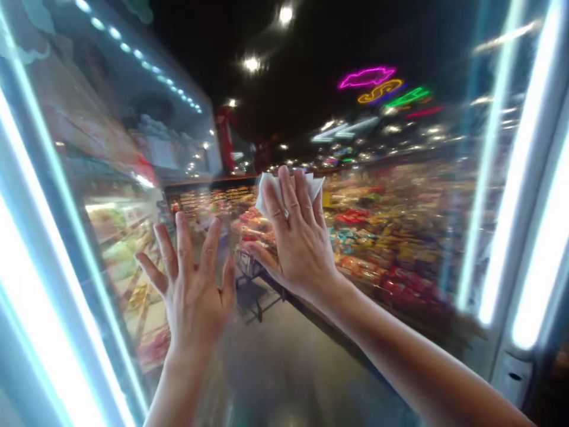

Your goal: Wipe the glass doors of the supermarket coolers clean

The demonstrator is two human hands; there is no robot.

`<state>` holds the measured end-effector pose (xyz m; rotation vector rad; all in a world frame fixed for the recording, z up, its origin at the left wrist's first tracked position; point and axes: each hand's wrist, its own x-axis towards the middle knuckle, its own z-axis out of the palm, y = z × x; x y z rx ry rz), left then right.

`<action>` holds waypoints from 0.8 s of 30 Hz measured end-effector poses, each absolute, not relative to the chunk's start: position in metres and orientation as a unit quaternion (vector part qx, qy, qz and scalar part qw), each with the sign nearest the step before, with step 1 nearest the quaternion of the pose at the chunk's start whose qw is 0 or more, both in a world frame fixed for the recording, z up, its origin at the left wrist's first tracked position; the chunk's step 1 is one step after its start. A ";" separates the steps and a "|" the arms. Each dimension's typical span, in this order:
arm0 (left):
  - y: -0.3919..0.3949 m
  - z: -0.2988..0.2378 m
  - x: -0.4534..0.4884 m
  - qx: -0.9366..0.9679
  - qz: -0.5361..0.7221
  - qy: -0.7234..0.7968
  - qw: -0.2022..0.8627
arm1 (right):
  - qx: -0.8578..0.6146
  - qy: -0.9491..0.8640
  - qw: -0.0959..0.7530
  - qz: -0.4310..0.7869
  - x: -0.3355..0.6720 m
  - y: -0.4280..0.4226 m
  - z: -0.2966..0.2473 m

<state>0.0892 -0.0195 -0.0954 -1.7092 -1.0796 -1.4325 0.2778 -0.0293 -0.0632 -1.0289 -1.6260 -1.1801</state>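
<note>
My right hand point(299, 237) lies flat against a glass door point(400, 249), fingers together, pressing a white paper towel point(267, 193) to the pane. The towel shows above and left of the fingertips. My left hand point(191, 279) rests on the same glass lower and to the left, palm forward with its fingers spread and nothing in it. The glass mirrors a shop behind me.
Bright vertical light strips point(502, 196) line the door frame on the right, and another strip point(40, 279) runs down the left edge. Reflections in the glass show shelves of coloured packaged goods point(400, 237), a shopping trolley point(249, 273) and neon signs point(382, 89).
</note>
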 end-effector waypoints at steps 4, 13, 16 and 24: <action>-0.017 -0.101 0.064 -0.639 -0.565 -0.423 0.305 | -0.400 -0.669 0.406 -0.477 0.253 -0.027 -0.088; -0.011 -0.082 0.048 -0.652 -0.560 -0.395 0.325 | -0.372 -0.679 0.391 -0.498 0.227 -0.019 -0.037; -0.011 -0.082 0.045 -0.652 -0.549 -0.394 0.343 | -0.350 -0.698 0.360 -0.510 0.230 -0.020 -0.050; -0.009 -0.046 0.067 -0.647 -0.562 -0.346 0.382 | -0.349 -0.681 0.370 -0.527 0.257 -0.021 -0.002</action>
